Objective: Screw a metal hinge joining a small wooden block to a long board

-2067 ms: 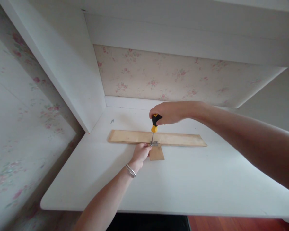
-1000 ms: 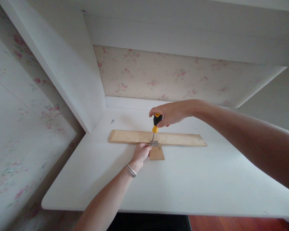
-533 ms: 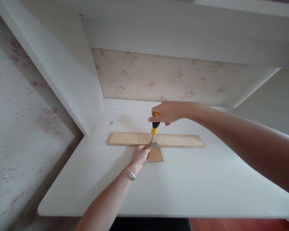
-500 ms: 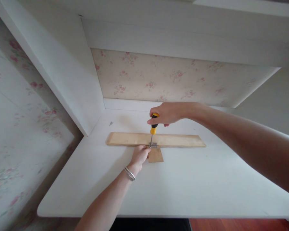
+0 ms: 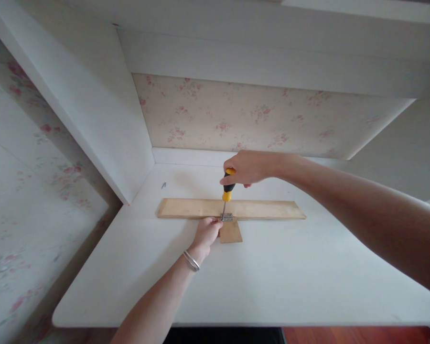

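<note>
Screwdriver: the yellow and black handled screwdriver [image 5: 228,187] stands nearly upright, its tip on the small silver metal hinge [image 5: 227,217]
Hinge: it sits at the near edge of the long pale wooden board [image 5: 265,209], joining it to the small wooden piece [image 5: 231,232]
Right hand: the right hand [image 5: 250,167] is closed around the handle from above
Left hand: the left hand [image 5: 207,232], with a silver bracelet [image 5: 191,260] on the wrist, has its fingers curled and touches the hinge from the left
Table: the white table [image 5: 290,277] carries both wood pieces; a tiny screw [image 5: 162,185] lies near the back left corner
</note>
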{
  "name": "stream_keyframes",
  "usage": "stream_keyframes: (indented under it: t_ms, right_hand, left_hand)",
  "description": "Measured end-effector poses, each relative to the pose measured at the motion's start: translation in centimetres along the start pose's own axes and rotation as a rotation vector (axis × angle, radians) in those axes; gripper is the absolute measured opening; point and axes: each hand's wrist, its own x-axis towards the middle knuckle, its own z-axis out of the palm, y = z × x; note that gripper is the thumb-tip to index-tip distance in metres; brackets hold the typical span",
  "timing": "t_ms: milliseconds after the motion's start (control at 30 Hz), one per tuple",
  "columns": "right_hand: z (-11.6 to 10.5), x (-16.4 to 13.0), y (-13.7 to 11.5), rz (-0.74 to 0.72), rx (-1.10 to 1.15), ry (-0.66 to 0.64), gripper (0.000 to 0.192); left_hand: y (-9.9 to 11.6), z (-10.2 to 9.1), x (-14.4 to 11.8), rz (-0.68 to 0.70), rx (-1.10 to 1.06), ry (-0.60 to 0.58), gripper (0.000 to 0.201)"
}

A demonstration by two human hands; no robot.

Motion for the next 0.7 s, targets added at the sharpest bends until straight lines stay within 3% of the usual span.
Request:
stream_keyframes:
  t_ms: [100, 167, 233, 300, 400, 533, 700]
  right_hand:
    - [0.1, 0.1, 0.1, -0.072, 0.015, 0.029, 0.052]
    - [0.0, 0.1, 0.1, -0.124, 0.026, 0.012, 0.048]
    - [-0.1, 0.0, 0.0, -0.065, -0.029, -0.019, 0.040]
    - [-0.2, -0.1, -0.2, 0.009, -0.051, -0.037, 0.047]
    - [0.0, 0.0, -0.3, -0.057, 0.012, -0.020, 0.056]
    - [0.6, 0.2, -0.2, -0.054, -0.061, -0.007, 0.043]
    - [0.6, -0.5, -0.1, -0.107, 0.084, -0.042, 0.058]
  left_hand:
    - [-0.2, 0.0, 0.2, -0.011, -0.007, -0.001, 0.012]
    - [-0.3, -0.1, 0.2, -0.003, -0.005, 0.001, 0.012]
    - [-0.4, -0.1, 0.3, 0.014, 0.001, -0.006, 0.013]
    - [-0.4, -0.1, 0.3, 0.026, 0.003, -0.016, 0.014]
    - [-0.4, -0.1, 0.2, 0.021, 0.008, -0.013, 0.015]
    - [-0.2, 0.0, 0.1, 0.015, 0.018, -0.006, 0.014]
    - [0.2, 0.1, -0.2, 0.008, -0.030, -0.011, 0.013]
